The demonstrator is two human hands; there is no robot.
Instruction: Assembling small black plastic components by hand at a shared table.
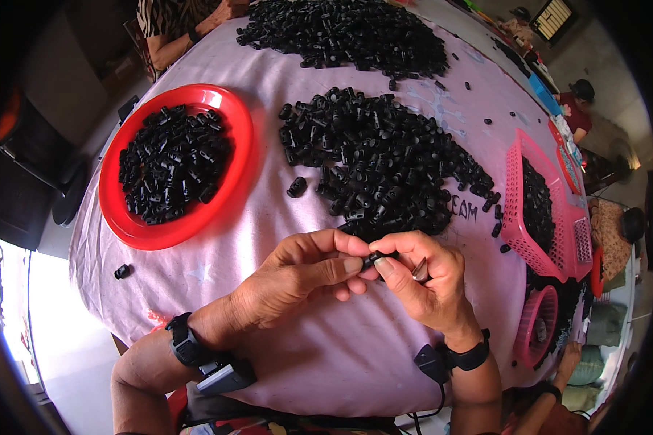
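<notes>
At the near middle of the table, both hands meet over a small black plastic piece [371, 259], shaped like a cord lock. Thumb and forefinger of my left hand [297, 272] pinch its left end. The other end is pinched by my right hand [432, 283]. A small shiny metal thing [420, 270] shows between the right fingers; its kind is hard to make out. Just beyond the hands lies a large heap of similar black pieces [384, 159]. To the left, a red round tray [236, 188] holds many more.
A second black heap [348, 36] lies farther back. Pink baskets [515, 196] and a pink round basket [548, 326] stand at right. Loose pieces [122, 271] dot the pink cloth [268, 196]. Other people sit around the table, one with a striped sleeve [170, 16].
</notes>
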